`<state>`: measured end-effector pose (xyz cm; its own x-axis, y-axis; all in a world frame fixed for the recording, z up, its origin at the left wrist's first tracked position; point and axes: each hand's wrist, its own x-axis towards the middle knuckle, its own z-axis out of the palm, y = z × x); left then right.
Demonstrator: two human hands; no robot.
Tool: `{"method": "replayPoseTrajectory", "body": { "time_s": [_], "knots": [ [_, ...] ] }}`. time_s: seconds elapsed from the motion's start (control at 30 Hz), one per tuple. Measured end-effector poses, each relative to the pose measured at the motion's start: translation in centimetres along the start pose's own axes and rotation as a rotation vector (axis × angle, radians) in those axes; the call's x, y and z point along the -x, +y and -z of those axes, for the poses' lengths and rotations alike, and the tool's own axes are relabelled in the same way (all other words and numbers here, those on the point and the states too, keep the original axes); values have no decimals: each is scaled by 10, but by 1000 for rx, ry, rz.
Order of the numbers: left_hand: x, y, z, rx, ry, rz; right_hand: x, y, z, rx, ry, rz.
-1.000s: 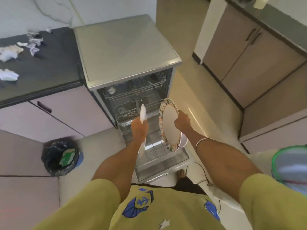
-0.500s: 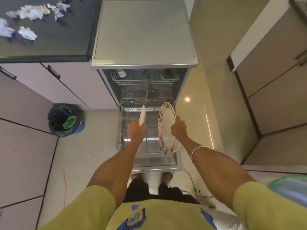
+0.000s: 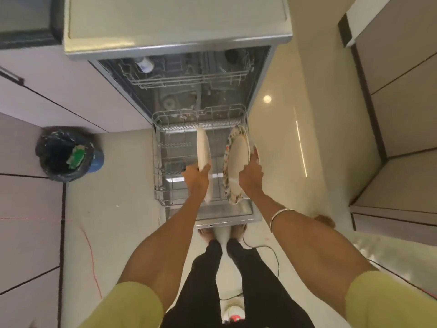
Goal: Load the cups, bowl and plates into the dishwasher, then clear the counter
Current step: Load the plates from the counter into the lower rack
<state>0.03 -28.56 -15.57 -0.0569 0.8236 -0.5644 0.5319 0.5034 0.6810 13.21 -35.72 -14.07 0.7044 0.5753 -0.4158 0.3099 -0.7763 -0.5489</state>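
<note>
While both plates hang edge-on over the pulled-out lower rack [image 3: 158, 162], I watch for a slip. Starting at my left, the bin [image 3: 67, 155] sits well off to the side of the left hand [image 3: 197, 177] and poses no trouble. That left hand grips the plain white plate [image 3: 203, 150] by its lower rim, fingers curled round the edge, with most of the plate standing above and beyond them. Held so low, it could pivot in the grip and knock the rack wires or the neighbouring plate. Just right of it, the patterned plate [image 3: 237, 159] is pinched by the right hand [image 3: 251, 178], thumb on its face and fingers behind; I cannot see those rear fingers clearly. The two plates stand near each other, not touching, so lowering both at once risks them clashing and chipping. Beyond the fingertips, the upper rack [image 3: 189, 74] sits inside the dishwasher [image 3: 175, 24]. Missing a slot between the tines could let a plate fall flat.
</note>
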Motion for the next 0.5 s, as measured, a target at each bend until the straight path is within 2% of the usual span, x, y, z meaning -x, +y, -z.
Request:
{"method": "replayPoseTrajectory", "body": {
  "time_s": [0.13,0.27,0.37,0.5],
  "knots": [
    [-25,-23,-23,9,22,-44,-24,21,-40,15,6,-4],
    [-50,-47,-50,4,51,-76,-35,33,-68,55,-82,-13],
    [-60,-59,-71,-9,57,-111,-41,40,-86,98,-80,-43],
    [-69,-80,-92,-114,24,-130,-56,47,-107,124,-129,-107]
  ]
}}
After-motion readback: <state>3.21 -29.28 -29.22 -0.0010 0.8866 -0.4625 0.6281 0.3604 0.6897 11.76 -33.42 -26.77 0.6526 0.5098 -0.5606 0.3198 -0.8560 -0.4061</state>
